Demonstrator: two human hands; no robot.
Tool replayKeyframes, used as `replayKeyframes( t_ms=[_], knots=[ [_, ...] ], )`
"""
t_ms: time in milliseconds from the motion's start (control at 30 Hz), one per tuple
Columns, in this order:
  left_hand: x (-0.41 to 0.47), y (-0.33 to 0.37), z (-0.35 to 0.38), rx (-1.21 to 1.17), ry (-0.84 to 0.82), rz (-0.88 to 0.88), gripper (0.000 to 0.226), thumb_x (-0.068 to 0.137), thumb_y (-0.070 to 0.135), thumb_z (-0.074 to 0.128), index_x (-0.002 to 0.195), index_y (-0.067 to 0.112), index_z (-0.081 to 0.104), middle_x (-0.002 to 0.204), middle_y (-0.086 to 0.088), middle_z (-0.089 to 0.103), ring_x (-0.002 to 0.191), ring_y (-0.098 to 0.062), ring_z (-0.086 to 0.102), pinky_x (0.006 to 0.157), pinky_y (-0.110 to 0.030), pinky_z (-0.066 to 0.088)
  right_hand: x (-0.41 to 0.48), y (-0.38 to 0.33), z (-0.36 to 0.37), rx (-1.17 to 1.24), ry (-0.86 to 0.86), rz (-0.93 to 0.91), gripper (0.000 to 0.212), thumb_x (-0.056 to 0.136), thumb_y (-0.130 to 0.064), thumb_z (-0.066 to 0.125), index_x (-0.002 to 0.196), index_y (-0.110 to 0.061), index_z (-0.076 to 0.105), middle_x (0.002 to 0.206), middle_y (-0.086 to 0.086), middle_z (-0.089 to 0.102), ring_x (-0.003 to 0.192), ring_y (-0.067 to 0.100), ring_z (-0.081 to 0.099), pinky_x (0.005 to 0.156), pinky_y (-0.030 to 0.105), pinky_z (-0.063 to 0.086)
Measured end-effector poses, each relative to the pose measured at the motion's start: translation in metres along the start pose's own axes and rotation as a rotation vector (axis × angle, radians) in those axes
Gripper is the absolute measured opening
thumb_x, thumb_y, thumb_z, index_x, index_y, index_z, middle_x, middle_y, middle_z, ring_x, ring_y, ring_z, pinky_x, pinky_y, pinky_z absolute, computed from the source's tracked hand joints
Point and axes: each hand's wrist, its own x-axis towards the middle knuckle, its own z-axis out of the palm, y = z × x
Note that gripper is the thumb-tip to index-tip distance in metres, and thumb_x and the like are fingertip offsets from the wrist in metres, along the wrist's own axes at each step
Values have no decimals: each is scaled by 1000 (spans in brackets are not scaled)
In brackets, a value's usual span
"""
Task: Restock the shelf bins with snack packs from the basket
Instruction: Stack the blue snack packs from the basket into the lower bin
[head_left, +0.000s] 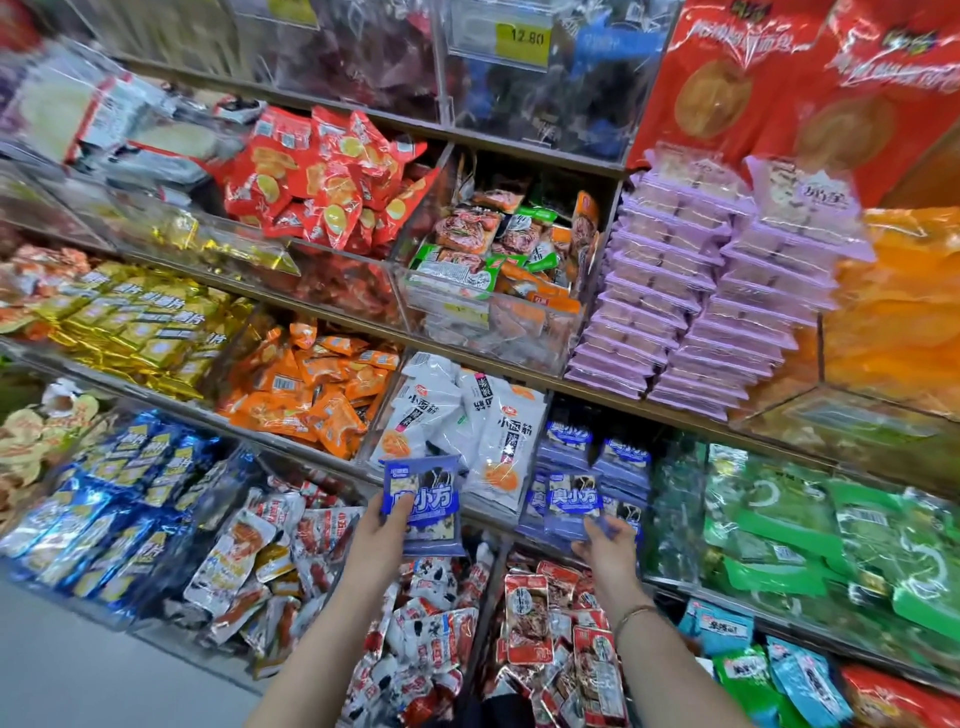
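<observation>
The left hand (387, 525) pinches a blue pack (423, 499) upright, long axis vertical, and the matching bin (621, 457) lies just to its right, where the nearer right hand (605, 540) grips the front pack (571, 501) by its lower edge; no basket shows

We see the left hand's (382, 527) fingers mostly hidden behind its pack (423, 499). The right hand's (605, 540) fingertips blur into the stack (571, 499), so we cannot tell its grip. The top bins (363, 57) are smeared, and the red bags (753, 78) run off the top edge.
</observation>
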Motion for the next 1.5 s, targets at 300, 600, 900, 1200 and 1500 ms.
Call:
replayKeyframes(
  t_ms=[300, 600, 900, 1200, 1500],
  knots=[
    [-4, 2, 0, -48, 44, 44, 8, 97, 34, 50, 103, 35, 55, 99, 5, 70, 86, -14, 68, 79, -39, 54, 13, 14, 11, -674, -54, -198, 29, 95, -11, 51, 123, -4, 49, 118, 19, 56, 68, 20, 53, 63, 32, 48],
    [-17, 17, 40, 40, -103, 79, 55, 94, 45, 50, 142, 21, 40, 140, 3, 47, 127, -21, 47, 106, -41, 37, -61, -15, 11, -333, -251, -263, 19, 94, -36, 52, 106, -25, 61, 113, 2, 63, 97, 13, 60, 86, 28, 47],
    [-24, 17, 71, 496, -256, 476, 26, 94, 40, 52, 114, 24, 56, 110, 4, 63, 99, -14, 60, 81, -16, 45, -92, 3, -3, 288, -226, 44, 19, 84, -8, 65, 103, -4, 60, 92, 6, 57, 72, 18, 60, 60, 31, 53],
    [18, -1, 45, 1225, -104, 726, 94, 90, 65, -4, 143, -2, 36, 150, -19, 34, 140, -33, 31, 117, -46, 19, -37, 11, -44, 455, 11, 205, 21, 89, -9, 61, 109, -13, 57, 112, 8, 57, 84, 19, 57, 74, 31, 52],
    [21, -4, 46, 1275, -77, 704, 79, 96, 56, 9, 138, 0, 45, 144, -16, 44, 132, -34, 44, 109, -48, 35, -19, 25, -31, 366, 251, 178, 23, 91, 1, 53, 113, -7, 51, 103, 9, 54, 96, 20, 52, 93, 28, 45]
  ],
)
